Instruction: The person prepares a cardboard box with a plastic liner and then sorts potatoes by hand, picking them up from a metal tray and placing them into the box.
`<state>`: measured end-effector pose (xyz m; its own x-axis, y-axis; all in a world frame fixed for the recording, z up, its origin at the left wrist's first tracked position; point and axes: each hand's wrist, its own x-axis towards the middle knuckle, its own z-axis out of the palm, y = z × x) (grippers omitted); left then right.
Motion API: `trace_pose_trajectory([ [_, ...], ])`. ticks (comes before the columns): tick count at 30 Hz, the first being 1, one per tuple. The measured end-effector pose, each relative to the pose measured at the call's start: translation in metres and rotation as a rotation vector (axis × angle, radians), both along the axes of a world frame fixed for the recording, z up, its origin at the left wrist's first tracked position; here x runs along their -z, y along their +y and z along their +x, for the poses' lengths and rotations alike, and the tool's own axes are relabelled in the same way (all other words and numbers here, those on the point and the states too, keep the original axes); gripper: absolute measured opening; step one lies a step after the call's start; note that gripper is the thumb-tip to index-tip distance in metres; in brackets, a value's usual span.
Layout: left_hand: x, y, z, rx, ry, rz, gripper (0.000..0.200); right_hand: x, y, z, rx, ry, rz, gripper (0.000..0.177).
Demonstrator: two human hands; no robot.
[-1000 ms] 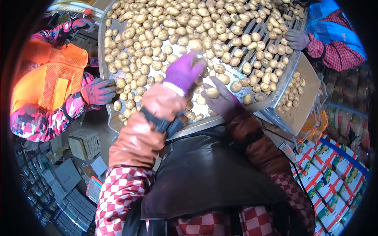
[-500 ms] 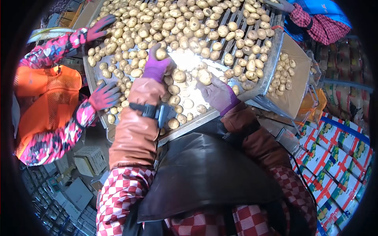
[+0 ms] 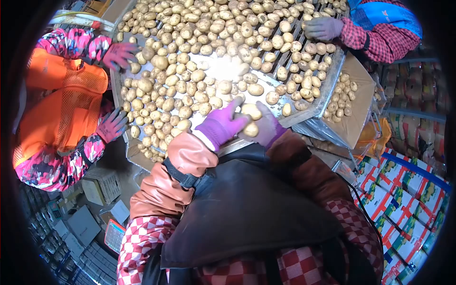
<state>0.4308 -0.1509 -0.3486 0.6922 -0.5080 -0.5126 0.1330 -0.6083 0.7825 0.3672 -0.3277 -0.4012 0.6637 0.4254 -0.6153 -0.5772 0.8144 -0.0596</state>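
Note:
My left hand [image 3: 222, 124], in a purple glove, is at the near edge of the sorting table, its fingers closed against a pale potato [image 3: 251, 111]. My right hand [image 3: 269, 124], in a dusty purple glove, meets it from the right, cupped around the same potato and a second potato [image 3: 251, 129] just below. Which hand bears more of each potato is hard to tell. Many loose potatoes [image 3: 190, 88] cover the metal table [image 3: 228, 71] beyond my hands, where a bright light patch falls.
At left, a person in an orange vest [image 3: 71, 104] has two gloved hands [image 3: 113, 124] at the table edge. Another person's gloved hand [image 3: 324, 28] rests on potatoes at the upper right. A carton [image 3: 358, 102] of potatoes adjoins the right side; printed boxes [image 3: 403, 194] are stacked beyond.
My left hand has come back from the middle of the potatoes toward me and joined my right hand, which moved slightly nearer. More potatoes lie at the table's near left.

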Motion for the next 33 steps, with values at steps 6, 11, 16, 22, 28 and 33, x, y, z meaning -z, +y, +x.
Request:
trace_pose_trajectory([
  [6,0.050,0.083,0.012,-0.502,-0.276,0.071,0.045,-0.013,-0.135,-0.026,0.665,-0.276,0.009,0.067],
  [11,0.091,0.121,0.056,-0.328,-0.731,0.606,0.070,-0.008,-0.190,-0.048,0.759,-0.252,-0.078,0.081],
  [16,0.106,0.117,-0.006,0.008,-0.873,0.484,0.057,-0.015,-0.092,-0.016,0.363,-0.154,-0.477,0.067],
  [22,0.116,0.179,-0.066,-0.229,-0.645,0.005,0.039,-0.003,-0.025,0.020,-0.263,-0.545,-1.099,0.046],
  [28,0.110,0.182,-0.103,-0.637,-0.185,-0.269,0.038,0.033,0.022,0.051,-0.847,-1.575,-2.051,0.048],
  [33,0.095,0.185,-0.107,-0.726,-0.079,-0.299,0.038,0.060,0.025,0.105,-0.791,-1.302,-2.346,0.052],
])
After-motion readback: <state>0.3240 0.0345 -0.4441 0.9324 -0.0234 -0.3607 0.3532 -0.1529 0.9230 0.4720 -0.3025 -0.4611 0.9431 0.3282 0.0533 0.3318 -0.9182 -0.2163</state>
